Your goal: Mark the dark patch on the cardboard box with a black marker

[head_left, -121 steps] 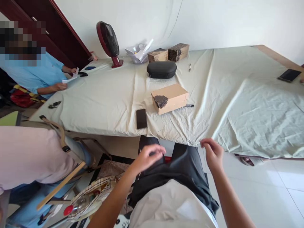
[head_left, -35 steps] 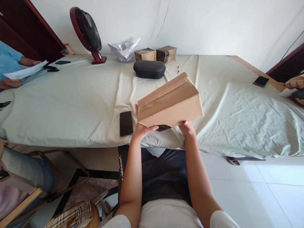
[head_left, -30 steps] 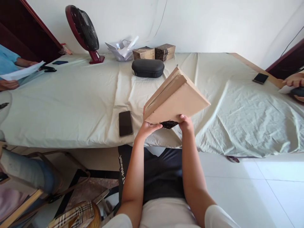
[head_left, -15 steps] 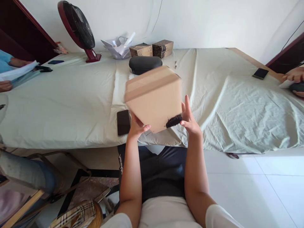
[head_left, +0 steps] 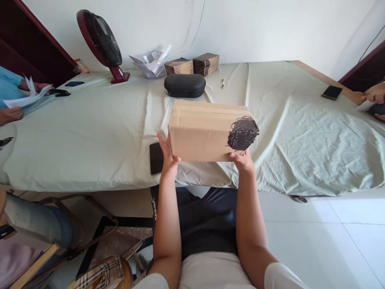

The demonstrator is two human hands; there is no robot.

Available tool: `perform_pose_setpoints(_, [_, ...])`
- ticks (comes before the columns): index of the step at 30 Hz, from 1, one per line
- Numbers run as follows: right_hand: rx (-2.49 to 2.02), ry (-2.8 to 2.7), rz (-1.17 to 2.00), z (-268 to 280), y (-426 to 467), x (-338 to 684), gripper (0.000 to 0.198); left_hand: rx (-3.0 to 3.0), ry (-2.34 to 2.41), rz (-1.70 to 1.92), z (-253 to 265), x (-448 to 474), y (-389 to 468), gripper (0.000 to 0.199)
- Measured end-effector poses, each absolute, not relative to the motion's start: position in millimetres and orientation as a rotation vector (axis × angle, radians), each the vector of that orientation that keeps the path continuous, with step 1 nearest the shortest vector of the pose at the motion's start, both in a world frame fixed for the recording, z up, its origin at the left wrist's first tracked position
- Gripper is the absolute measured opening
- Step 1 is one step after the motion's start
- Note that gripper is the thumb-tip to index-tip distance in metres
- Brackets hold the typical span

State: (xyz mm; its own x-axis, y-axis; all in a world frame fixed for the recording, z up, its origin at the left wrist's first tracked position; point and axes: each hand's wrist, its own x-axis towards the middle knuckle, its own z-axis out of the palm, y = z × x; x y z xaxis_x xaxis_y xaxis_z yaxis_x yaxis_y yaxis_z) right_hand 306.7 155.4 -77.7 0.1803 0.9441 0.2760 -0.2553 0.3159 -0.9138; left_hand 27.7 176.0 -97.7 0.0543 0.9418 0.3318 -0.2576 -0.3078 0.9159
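I hold a taped brown cardboard box [head_left: 201, 130] in the air above the near edge of a table draped in a pale cloth [head_left: 90, 132]. A black scribbled patch [head_left: 242, 133] faces me on the box's right side. My left hand [head_left: 167, 158] grips the box's lower left corner. My right hand [head_left: 242, 160] supports its lower right corner, just under the scribble. A black phone [head_left: 155, 157] lies on the cloth beside my left hand, partly hidden by it.
Behind the box lie a black oval case [head_left: 184, 85], two small brown boxes [head_left: 192, 65], a pen [head_left: 222, 83], crumpled white wrapping [head_left: 148, 64] and a red fan [head_left: 100, 40]. A person at far left holds papers [head_left: 21, 100]. Another person's hand [head_left: 374, 96] and phone [head_left: 331, 92] are at right.
I lifted the box off the table with both hands and turned it over several ways. Its long side with the black scribble now faces me, level.
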Motion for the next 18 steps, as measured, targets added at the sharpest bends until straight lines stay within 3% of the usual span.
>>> perform_pose_setpoints(4, [-0.819, -1.108, 0.870, -65, 150, 314, 0.117, 1.353, 0.919, 1.291, -102, 7, 176, 0.089])
perform_pose_setpoints(7, [-0.720, -1.027, 0.833, -62, 152, 294, 0.123, 1.355, 0.977, 1.236, -110, 22, 176, 0.088])
perform_pose_setpoints(12, [-0.844, -1.007, 1.029, -77, 159, 263, 0.103, 1.419, 0.907, 1.078, -106, 53, 173, 0.080])
perform_pose_setpoints(18, [-0.918, -1.190, 0.994, -85, 158, 290, 0.100, 1.550, 0.760, 1.255, -80, 24, 172, 0.136])
